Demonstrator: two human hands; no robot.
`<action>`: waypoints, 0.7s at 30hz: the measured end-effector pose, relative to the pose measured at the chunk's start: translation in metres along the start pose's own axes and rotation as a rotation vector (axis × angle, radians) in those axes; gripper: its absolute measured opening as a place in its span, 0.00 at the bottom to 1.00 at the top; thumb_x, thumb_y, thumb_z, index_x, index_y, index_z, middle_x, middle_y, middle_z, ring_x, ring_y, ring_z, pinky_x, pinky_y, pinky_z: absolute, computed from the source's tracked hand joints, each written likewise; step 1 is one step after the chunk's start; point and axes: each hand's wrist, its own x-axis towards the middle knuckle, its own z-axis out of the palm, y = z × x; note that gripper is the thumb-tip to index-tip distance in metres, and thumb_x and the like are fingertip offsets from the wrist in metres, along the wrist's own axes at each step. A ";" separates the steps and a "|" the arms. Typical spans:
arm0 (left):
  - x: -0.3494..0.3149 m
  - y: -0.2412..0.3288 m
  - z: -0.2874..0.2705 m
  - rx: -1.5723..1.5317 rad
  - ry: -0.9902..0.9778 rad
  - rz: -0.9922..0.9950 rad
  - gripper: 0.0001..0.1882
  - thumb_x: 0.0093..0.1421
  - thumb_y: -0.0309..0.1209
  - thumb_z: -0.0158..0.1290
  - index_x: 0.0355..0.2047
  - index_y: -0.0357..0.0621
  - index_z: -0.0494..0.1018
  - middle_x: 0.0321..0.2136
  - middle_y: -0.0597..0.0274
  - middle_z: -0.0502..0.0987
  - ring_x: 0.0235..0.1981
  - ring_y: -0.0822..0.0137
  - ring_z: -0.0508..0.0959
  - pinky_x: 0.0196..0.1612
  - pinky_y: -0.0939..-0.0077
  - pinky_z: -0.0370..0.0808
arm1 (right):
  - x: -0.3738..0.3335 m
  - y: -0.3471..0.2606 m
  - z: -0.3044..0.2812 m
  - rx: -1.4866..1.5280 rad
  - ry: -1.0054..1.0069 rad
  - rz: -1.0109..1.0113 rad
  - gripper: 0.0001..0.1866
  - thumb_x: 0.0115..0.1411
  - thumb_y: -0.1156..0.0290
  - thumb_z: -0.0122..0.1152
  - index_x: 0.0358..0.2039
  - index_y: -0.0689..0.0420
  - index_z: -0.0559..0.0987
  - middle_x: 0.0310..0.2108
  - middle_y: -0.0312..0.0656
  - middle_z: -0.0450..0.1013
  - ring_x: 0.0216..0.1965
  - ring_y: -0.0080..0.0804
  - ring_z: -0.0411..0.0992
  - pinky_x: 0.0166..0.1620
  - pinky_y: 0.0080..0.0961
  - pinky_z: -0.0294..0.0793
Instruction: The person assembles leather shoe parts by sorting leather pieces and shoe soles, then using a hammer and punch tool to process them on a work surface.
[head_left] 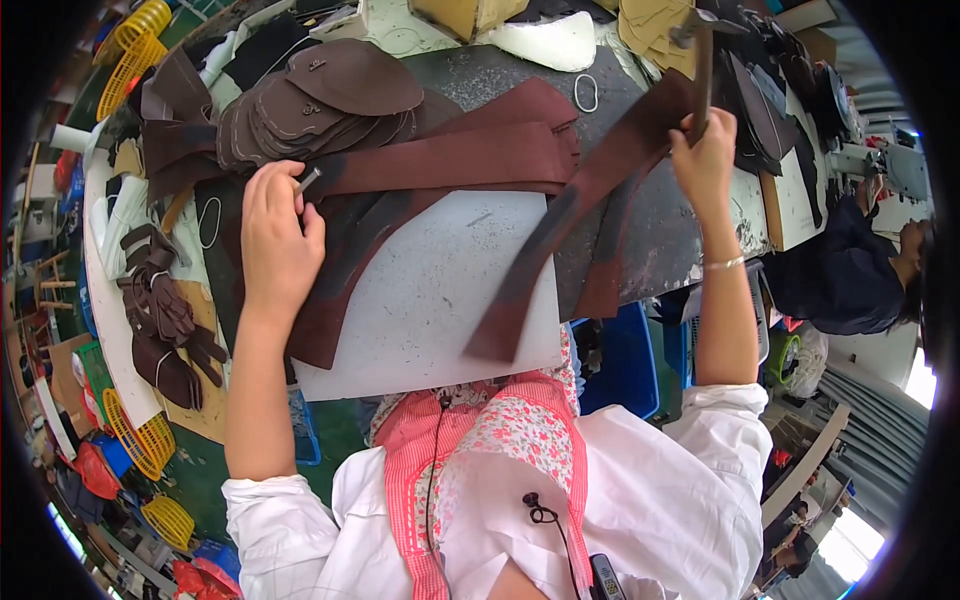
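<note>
My left hand (280, 240) is closed round a short metal rod-like tool (311, 181), whose bright end sticks out by the thumb. It is over the left part of several long brown leather strips (440, 163). My right hand (706, 165), raised at the right, grips the handle of a hammer (703, 70) held upright, its head at the top. Beside that hand, a separate brown strip (570, 205) slants down across a white board (440, 285). Its lower end is blurred; whether my right fingers also touch it I cannot tell.
Stacked dark brown rounded leather pieces (320, 95) lie at the far left of the dark table top (425, 75). Brown gloves (160, 290) lie at the left edge. Dark pieces (755, 115) are piled right of my hand. Another person (835, 265) is at the right.
</note>
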 end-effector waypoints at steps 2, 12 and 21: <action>0.007 -0.002 -0.005 -0.061 -0.033 -0.104 0.11 0.45 0.15 0.52 0.28 0.36 0.62 0.31 0.51 0.71 0.37 0.50 0.72 0.41 0.60 0.69 | 0.012 0.032 0.003 -0.100 0.058 -0.030 0.09 0.46 0.79 0.64 0.28 0.65 0.73 0.40 0.52 0.66 0.44 0.48 0.66 0.47 0.35 0.68; -0.014 0.031 -0.021 0.067 -0.190 0.203 0.10 0.42 0.17 0.51 0.26 0.37 0.63 0.27 0.52 0.67 0.31 0.52 0.71 0.33 0.62 0.72 | -0.044 -0.075 -0.016 0.535 -0.137 0.043 0.09 0.51 0.81 0.61 0.27 0.61 0.68 0.27 0.43 0.68 0.29 0.39 0.69 0.36 0.29 0.69; -0.055 0.076 0.003 -0.437 -0.361 0.055 0.11 0.46 0.18 0.54 0.26 0.35 0.63 0.24 0.50 0.66 0.25 0.48 0.71 0.28 0.60 0.70 | -0.093 -0.104 -0.010 0.511 -0.592 -0.495 0.15 0.47 0.78 0.64 0.34 0.60 0.69 0.40 0.44 0.64 0.42 0.41 0.64 0.47 0.31 0.58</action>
